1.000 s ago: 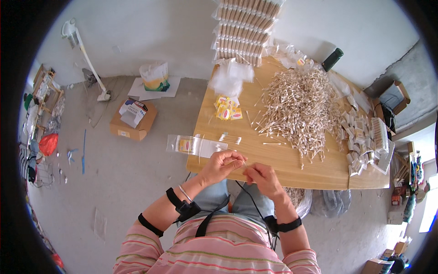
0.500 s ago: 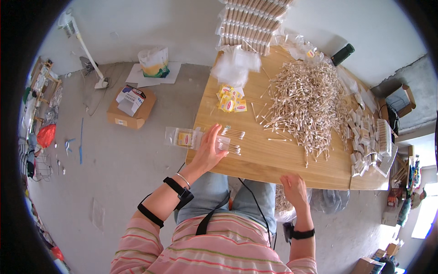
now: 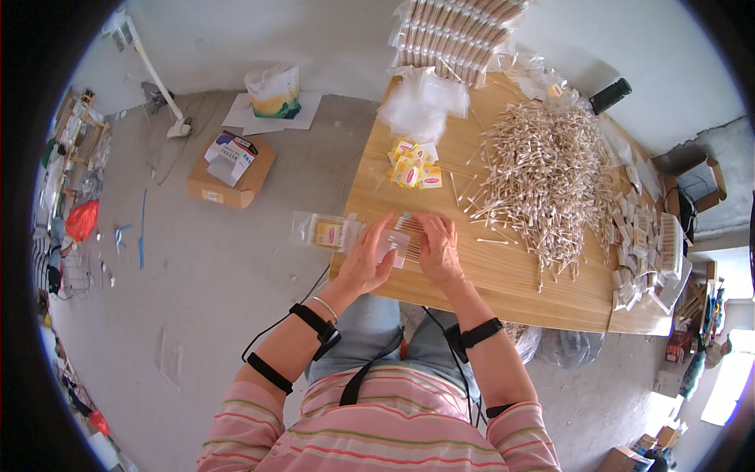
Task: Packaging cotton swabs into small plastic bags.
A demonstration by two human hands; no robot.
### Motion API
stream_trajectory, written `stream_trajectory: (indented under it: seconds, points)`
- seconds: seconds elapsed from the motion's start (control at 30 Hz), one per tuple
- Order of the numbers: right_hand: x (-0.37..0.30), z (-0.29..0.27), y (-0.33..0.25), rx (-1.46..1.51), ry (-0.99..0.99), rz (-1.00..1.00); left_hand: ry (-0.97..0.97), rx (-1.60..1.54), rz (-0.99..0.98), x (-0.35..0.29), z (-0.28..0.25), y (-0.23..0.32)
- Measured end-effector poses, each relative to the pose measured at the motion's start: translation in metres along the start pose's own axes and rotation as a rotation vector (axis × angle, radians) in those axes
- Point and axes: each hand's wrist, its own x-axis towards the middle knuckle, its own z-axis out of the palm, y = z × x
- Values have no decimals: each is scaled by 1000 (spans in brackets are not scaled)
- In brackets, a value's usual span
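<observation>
At the table's near left edge, my left hand (image 3: 366,261) is curved over a clear plastic bag (image 3: 398,245), its thumb and fingers gripping the film. A small row of cotton swabs (image 3: 410,228) lies between my two hands. My right hand (image 3: 441,250) has its fingers bent down onto the swabs' right ends; its fingertips are partly hidden. Left of my left hand, a clear packet (image 3: 329,233) of swabs with a yellow label hangs partly over the edge. Farther back are several yellow label cards (image 3: 415,168) and a heap of loose cotton swabs (image 3: 543,177).
Empty clear bags (image 3: 425,106) lie behind the cards, before stacked swab packs (image 3: 460,39). Bundles (image 3: 641,248) are piled at the table's right end. A dark green cylinder (image 3: 610,96) rests by the wall. On the floor at left stands a cardboard box (image 3: 252,175).
My right hand has moved up and left from the table's front edge onto the swabs beside my left hand. My left hand stays by the bag. The whole view has shifted slightly.
</observation>
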Motion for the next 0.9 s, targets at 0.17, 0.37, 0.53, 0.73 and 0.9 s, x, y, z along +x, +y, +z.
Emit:
stream_trajectory:
  seconds: [0.17,0.37,0.53,0.73,0.9]
  points:
    - [-17,12,14,278,78,71,172,-501,-141,2,9,-6]
    - [-25,26,3,607,297,240,220,-618,-148,6,18,-6]
    - [-18,39,-13,783,422,281,180,-763,-180,9,29,7]
    - [-19,35,-10,909,404,245,228,-869,-148,7,27,3]
    - [-33,6,-6,247,245,113,305,-866,-188,6,14,1]
